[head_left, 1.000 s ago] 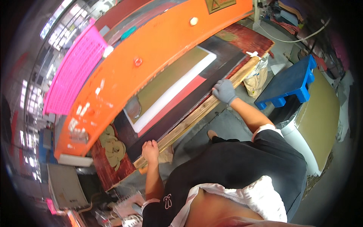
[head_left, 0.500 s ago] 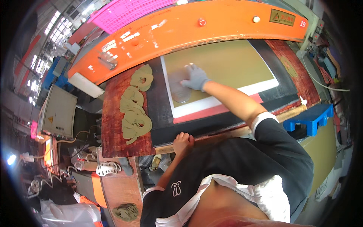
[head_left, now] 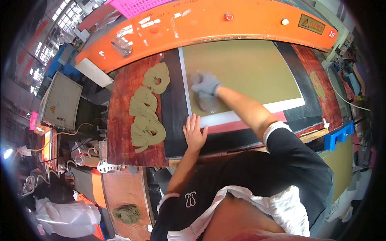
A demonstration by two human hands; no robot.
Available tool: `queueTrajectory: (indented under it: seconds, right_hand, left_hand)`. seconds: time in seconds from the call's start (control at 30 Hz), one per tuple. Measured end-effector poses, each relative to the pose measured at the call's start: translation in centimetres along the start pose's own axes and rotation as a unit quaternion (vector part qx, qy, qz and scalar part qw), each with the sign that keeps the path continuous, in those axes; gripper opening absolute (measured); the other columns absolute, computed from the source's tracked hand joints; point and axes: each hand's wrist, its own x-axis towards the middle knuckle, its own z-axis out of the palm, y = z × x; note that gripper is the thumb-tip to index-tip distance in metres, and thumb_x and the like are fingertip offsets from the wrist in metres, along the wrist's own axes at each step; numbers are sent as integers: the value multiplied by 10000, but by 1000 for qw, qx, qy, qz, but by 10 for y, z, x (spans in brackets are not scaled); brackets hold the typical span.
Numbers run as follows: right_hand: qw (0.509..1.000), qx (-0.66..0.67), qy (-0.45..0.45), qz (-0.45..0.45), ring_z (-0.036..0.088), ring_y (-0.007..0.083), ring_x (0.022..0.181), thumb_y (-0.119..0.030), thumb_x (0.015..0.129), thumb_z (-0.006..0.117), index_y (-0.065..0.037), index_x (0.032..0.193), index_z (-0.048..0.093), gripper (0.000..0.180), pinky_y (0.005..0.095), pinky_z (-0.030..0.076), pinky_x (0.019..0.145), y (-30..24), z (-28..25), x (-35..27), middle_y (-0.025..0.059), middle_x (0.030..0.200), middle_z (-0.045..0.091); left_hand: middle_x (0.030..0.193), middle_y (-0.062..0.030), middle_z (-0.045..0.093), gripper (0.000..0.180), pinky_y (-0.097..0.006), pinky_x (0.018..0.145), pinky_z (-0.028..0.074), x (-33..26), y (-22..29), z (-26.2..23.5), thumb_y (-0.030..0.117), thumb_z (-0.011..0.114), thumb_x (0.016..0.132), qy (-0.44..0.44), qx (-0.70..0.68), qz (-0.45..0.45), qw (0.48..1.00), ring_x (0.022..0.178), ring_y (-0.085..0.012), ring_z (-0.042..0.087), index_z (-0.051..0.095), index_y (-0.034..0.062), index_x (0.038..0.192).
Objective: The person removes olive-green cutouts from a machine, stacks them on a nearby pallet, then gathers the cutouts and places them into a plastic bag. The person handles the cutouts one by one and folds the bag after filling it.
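Orange press bed (head_left: 209,24), gloved right hand (head_left: 205,82) flat on olive sheet (head_left: 241,68), grip apart, bare left hand (head_left: 194,134) spread on black mat (head_left: 175,100)

The gloved right hand (head_left: 205,82), half a second ago near the middle of the flat olive-green sheet (head_left: 241,72), now presses near its left edge. The bare left hand (head_left: 194,133) has left the bench's front edge and lies flat by the sheet's front-left corner.

Right of the stacked olive cut-out pieces (head_left: 146,114), the flat olive sheet (head_left: 241,72) lies open, walled behind by the orange machine beam (head_left: 209,20).
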Motion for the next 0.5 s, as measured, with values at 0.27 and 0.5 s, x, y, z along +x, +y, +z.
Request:
queueTrajectory:
  seconds: [0.27, 0.5]
  right_hand:
    - [879, 470, 50, 66, 463, 161, 1032, -240, 762, 637, -32, 1348, 337, 690, 287, 371, 898, 127, -126, -116, 81, 1178, 486]
    - [902, 297, 219, 226, 517, 192, 1031, -238, 721, 657, -7, 1341, 345, 732, 294, 396, 897, 247, -240, -236, 138, 1169, 524]
  left_hand:
    - [1287, -129, 455, 474, -509, 963, 279, 16, -3, 16, 290, 603, 765, 42, 2, 34, 999, 1215, -338, 364, 526, 32, 1155]
    - [1271, -130, 465, 533, -508, 984, 258, 30, 11, 24, 321, 573, 796, 29, 48, 58, 997, 1208, -342, 367, 462, 40, 1235]
